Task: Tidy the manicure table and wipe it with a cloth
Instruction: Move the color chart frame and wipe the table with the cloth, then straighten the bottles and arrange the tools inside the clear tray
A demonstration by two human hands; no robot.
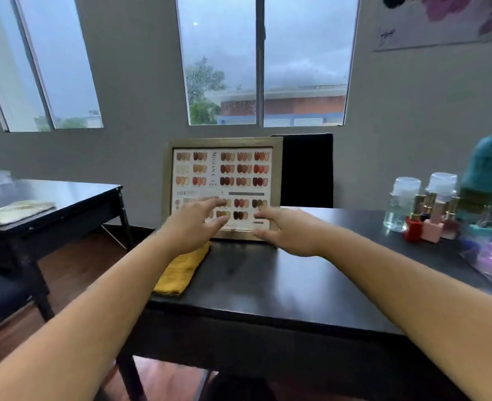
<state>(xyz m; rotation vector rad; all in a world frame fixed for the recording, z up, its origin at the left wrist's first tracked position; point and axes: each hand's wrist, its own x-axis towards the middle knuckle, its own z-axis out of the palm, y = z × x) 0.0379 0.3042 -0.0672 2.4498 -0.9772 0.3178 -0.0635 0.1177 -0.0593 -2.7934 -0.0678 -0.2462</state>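
Black matte rectangular tabletop [268, 285], entry one: where is it, and in what condition?
— Directly below the viewer, near edge closest. The surface is dark, faintly glossy and bare through the middle. I judge that wiping has not yet begun, since the cloth lies unheld.
— Entry two?
— Mustard-yellow folded woven cloth [182, 269], flat on the left part of the tabletop, its far end close by the chart's foot.
— Hands?
— Left hand [194, 224] and right hand [285, 230]: both empty, fingers spread and straight, raised before the lower half of the gold-framed nail-colour swatch chart [224, 175]. The fingers are blurred, so I cannot tell whether they touch the frame.
— The chart?
— Upright toward the tabletop's far edge, with rows of brown, red and beige swatches.
— Handling note?
— The chart probably goes first. Take it by both side rails, lift rather than drag, and keep it upright and clear of the cloth.
— Further items?
— On the right, two clear plastic bottles [402, 204], with a red square nail-polish bottle [412, 230] in front of them. Behind, a black chair back [308, 169] and a rain-spotted window [221, 68].
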